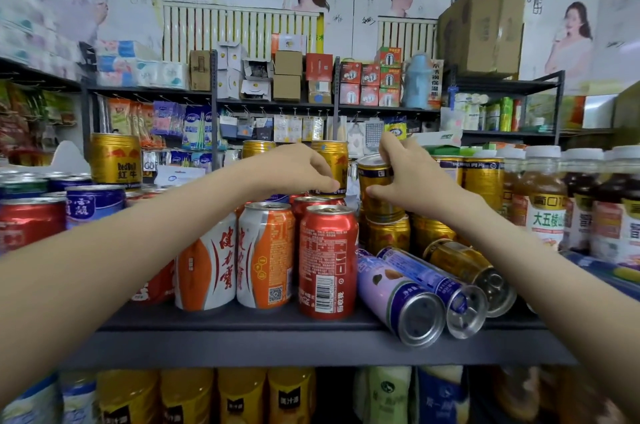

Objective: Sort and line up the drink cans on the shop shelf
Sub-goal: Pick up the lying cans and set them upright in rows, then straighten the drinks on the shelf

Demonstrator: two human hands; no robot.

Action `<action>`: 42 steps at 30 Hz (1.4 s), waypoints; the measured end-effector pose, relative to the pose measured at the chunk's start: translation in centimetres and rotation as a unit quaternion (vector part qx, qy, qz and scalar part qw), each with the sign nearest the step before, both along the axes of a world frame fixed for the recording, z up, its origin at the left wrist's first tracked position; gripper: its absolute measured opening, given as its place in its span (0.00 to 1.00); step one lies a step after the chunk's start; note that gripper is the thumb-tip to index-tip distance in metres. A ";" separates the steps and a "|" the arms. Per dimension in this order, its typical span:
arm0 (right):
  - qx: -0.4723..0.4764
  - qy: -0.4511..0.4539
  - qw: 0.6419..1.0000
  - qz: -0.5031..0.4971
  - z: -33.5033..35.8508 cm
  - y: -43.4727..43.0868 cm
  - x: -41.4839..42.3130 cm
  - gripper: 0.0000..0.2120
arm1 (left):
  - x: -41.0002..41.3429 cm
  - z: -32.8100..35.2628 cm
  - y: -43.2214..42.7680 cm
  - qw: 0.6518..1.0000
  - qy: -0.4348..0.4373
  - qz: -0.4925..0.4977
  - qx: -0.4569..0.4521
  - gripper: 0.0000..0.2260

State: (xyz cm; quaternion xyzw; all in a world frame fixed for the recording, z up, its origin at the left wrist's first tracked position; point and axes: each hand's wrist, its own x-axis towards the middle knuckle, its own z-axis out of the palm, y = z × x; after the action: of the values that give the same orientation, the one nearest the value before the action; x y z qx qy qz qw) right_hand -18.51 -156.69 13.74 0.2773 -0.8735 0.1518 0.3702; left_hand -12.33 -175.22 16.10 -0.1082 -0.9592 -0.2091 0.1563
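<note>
On the dark shop shelf [242,344], the sorting looks roughly half done. Two orange-and-white cans [235,260] and a red cola can [327,260] stand upright at the front edge, and more red cans are packed behind them. Gold cans are stacked in a block [391,233] to their right. Still to be dealt with are two purple cans [419,295] and one gold can [467,271], which lie on their sides at the front right with their bases facing out. At the left, blue cans [95,205] and red ones are mixed, with a lone Red Bull can [116,158] standing on top of them.

The left hand [298,170] curls its fingers round the base of a rear gold can [330,163], which stands on the red cans. The right hand [412,181] grips a tilted gold can [375,188], fingers over its rim and thumb on its side, just above the gold stack. My guess is that the gold cans are being gathered together.

As for containers, the glass bottles [543,198] at the right hold brown and dark drinks. The lower shelf carries yellow juice bottles [239,396]. The cardboard boxes [287,77] on the rack behind are closed, so their contents cannot be told.
</note>
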 end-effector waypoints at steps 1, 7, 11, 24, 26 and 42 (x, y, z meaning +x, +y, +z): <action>-0.003 0.005 1.000 0.001 0.0 0.1 0.0 0.21 | 0.0 0.1 0.1 1.000 0.004 -0.001 0.000 0.15; -0.023 0.003 1.000 0.011 0.3 0.6 0.4 0.21 | 0.5 0.7 0.3 0.999 0.011 -0.019 0.027 0.14; -0.081 0.043 0.995 0.043 1.0 1.4 1.5 0.22 | 0.6 0.7 0.8 0.997 0.011 -0.028 0.064 0.13; -0.263 0.067 0.940 0.208 2.3 3.5 3.7 0.33 | 1.4 2.7 7.1 0.674 -0.138 -0.237 0.686 0.18; -0.241 0.079 0.952 0.172 1.9 3.8 3.4 0.36 | 0.8 3.0 7.3 0.700 -0.097 -0.226 0.670 0.13; 0.061 0.005 0.990 -0.130 1.0 8.8 -1.1 0.26 | -5.6 1.7 8.0 0.974 -0.058 -0.063 0.209 0.13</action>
State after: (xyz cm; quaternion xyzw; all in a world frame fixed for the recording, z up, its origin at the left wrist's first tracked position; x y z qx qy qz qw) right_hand -19.59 -147.88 14.69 0.1842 -0.9077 0.0478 0.3739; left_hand -17.89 -167.20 17.80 -0.1213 -0.8928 -0.4207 0.1057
